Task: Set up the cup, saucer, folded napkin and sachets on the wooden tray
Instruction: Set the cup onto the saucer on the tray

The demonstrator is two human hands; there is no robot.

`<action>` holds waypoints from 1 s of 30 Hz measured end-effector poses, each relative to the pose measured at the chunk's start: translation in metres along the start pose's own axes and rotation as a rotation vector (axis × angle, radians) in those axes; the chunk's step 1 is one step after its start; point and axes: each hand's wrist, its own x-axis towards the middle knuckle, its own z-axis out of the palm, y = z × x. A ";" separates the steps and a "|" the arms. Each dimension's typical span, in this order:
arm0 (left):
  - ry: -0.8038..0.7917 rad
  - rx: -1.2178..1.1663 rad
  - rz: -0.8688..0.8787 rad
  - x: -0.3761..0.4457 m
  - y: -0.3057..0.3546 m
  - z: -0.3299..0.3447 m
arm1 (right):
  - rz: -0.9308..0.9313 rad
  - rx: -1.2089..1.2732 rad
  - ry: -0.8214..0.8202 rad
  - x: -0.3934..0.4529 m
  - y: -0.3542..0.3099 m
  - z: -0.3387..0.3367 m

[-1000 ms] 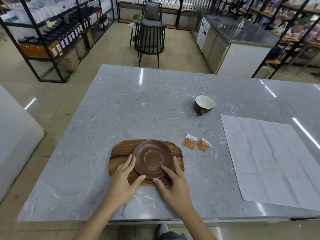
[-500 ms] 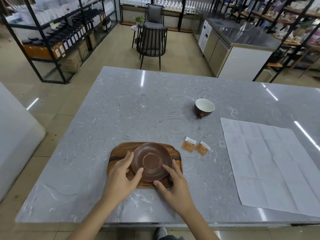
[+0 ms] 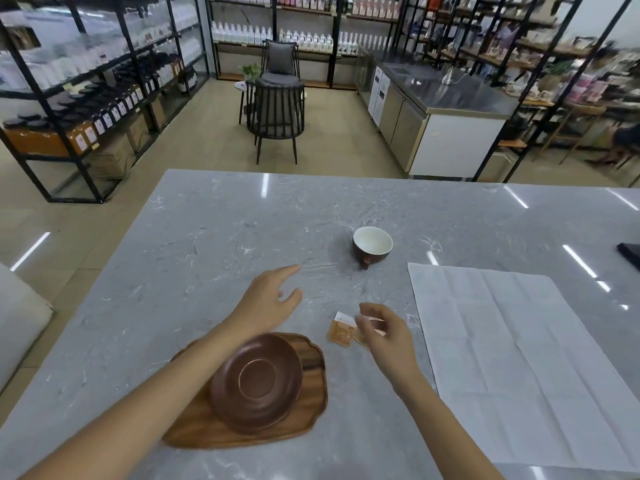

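1. Although the orange sachet (image 3: 342,331) is showing a white strip along its top edge, any print on it is too small to read; labels on the shelf bottles (image 3: 104,121) at the left are likewise illegible.
2. The left hand (image 3: 268,301) is hovering open above the grey marble table (image 3: 207,258), fingers spread and pointing toward the cup (image 3: 372,248); it is gripping nothing and is standing well short of the cup.
3. The right hand (image 3: 382,332) is hanging over the sachets with fingers curled and partly closed. Its fingertips are sitting at the right edge of the visible sachet; whether they are actually pinching it cannot be told. A second sachet is lying mostly hidden beneath this hand.
4. The brown saucer (image 3: 258,377) is resting on the wooden tray (image 3: 304,410), toward the tray's far side, with the left forearm crossing over the tray's left corner.
5. The cup, brown outside and white inside, is standing upright on the table beyond the sachets, handle turned toward the camera, apart from the tray.
6. The white napkin (image 3: 512,358) is lying unfolded and flat on the table to the right, creases showing, clear of both hands.
7. A black chair (image 3: 277,116) is standing on the floor beyond the table.
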 end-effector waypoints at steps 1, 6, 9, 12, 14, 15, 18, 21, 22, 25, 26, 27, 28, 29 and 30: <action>-0.010 -0.022 0.009 0.013 0.006 0.003 | 0.049 0.061 0.011 0.010 0.000 -0.005; -0.051 -0.143 -0.048 0.078 0.028 0.022 | 0.252 0.263 0.014 0.057 0.002 -0.020; -0.102 -0.181 -0.087 0.115 0.030 0.038 | 0.376 0.354 -0.024 0.083 0.004 -0.024; -0.181 -0.198 -0.122 0.151 0.024 0.055 | 0.458 0.412 -0.079 0.110 0.008 -0.028; -0.220 -0.210 -0.146 0.173 0.019 0.065 | 0.496 0.464 -0.110 0.128 0.010 -0.030; -0.236 -0.221 -0.159 0.183 0.016 0.069 | 0.514 0.482 -0.119 0.137 0.010 -0.030; -0.292 -0.242 -0.165 0.211 0.010 0.080 | 0.554 0.493 -0.152 0.161 0.011 -0.025; -0.365 -0.241 -0.144 0.234 0.002 0.090 | 0.618 0.545 -0.203 0.178 0.013 -0.016; -0.401 -0.258 -0.134 0.240 0.000 0.094 | 0.651 0.587 -0.224 0.182 0.014 -0.014; -0.512 -0.301 -0.089 0.254 -0.005 0.102 | 0.741 0.740 -0.303 0.195 0.018 -0.012; -0.530 -0.317 -0.098 0.259 -0.006 0.104 | 0.755 0.773 -0.327 0.198 0.019 -0.011; -0.546 -0.348 -0.114 0.263 -0.008 0.105 | 0.762 0.792 -0.344 0.201 0.021 -0.010; -0.564 -0.380 -0.125 0.266 -0.010 0.106 | 0.764 0.800 -0.354 0.204 0.023 -0.010; -0.577 -0.414 -0.132 0.268 -0.012 0.107 | 0.763 0.800 -0.359 0.206 0.025 -0.009; -0.580 -0.435 -0.138 0.270 -0.013 0.108 | 0.762 0.797 -0.362 0.207 0.027 -0.008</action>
